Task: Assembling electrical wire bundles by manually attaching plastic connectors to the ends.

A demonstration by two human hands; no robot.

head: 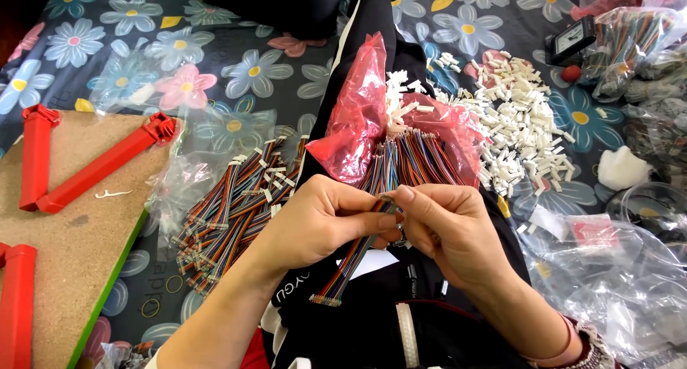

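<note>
At the centre of the frame, a rainbow-coloured ribbon cable [356, 258] is pinched between the thumb and fingers of the left hand [325, 222]; its upper end is gripped at the fingertips, and its lower end, fitted with a small connector, hangs down towards the lower middle of the frame over dark clothing. The right hand [447, 229] is closed against the same cable end, with thumb and forefinger pressed together just beside the left fingertips, so that the two hands touch. What is pinched in the right fingertips is too small to be told.

Just above the hands, a bundle of multicoloured cables [411, 161] is seen lying in a red plastic bag [358, 118], together with some white plastic connector housings. To the right of the bag, a loose heap of white connector housings [519, 129] is spread over a flowered blue cloth [236, 68]. To the left of the hands, a pile of finished ribbon cables [232, 211] is laid on clear plastic film. At the left edge of the frame, a cork board [71, 233] with a green rim is found, with red plastic bars [100, 168] resting on it. Clear plastic bags [622, 276] are gathered at the lower right, and a bag of coloured wires [630, 40] lies at the upper right.
</note>
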